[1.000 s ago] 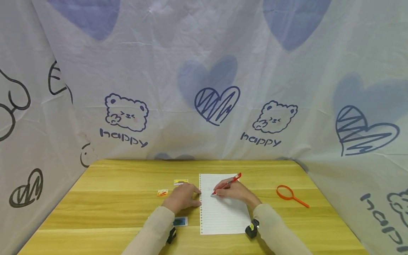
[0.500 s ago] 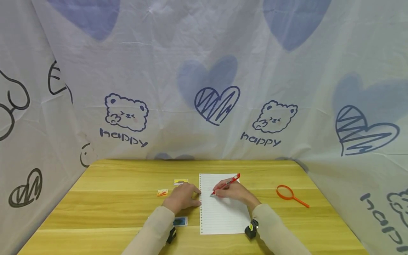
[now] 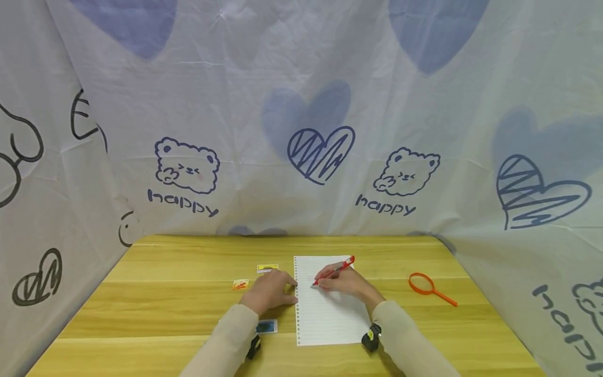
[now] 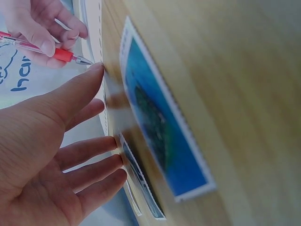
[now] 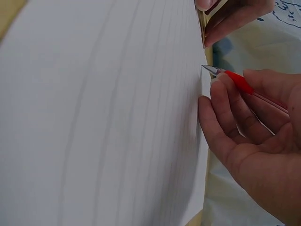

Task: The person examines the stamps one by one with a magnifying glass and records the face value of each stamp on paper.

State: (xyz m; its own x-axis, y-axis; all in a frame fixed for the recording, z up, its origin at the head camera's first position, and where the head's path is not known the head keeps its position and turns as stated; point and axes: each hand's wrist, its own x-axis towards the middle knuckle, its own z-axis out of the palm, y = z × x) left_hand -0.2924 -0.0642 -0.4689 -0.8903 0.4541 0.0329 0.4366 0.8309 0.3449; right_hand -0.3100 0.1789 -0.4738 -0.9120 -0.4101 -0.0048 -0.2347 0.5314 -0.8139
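A lined sheet of paper (image 3: pixel 330 319) with punched holes down its left edge lies on the wooden table. My right hand (image 3: pixel 343 281) grips a red pen (image 3: pixel 346 263), its metal tip at the upper left part of the sheet. In the right wrist view the pen (image 5: pixel 242 84) slants between thumb and fingers, the little-finger side resting on the paper. My left hand (image 3: pixel 269 292) has its fingers fairly straight, thumb and index fingertip at the sheet's holed edge. A blue stamp-like picture card (image 4: pixel 162 122) with a dark green shape lies beside the left hand.
Past the left hand lie a yellow card (image 3: pixel 267 268) and a small orange-and-yellow card (image 3: pixel 240 284). An orange magnifying glass (image 3: pixel 432 289) rests on the right of the table (image 3: pixel 141 314). A printed white curtain (image 3: pixel 254 104) hangs behind and at both sides.
The pen and right hand have shifted very slightly left over the paper. The left hand, the sheet and the cards stay where they were.
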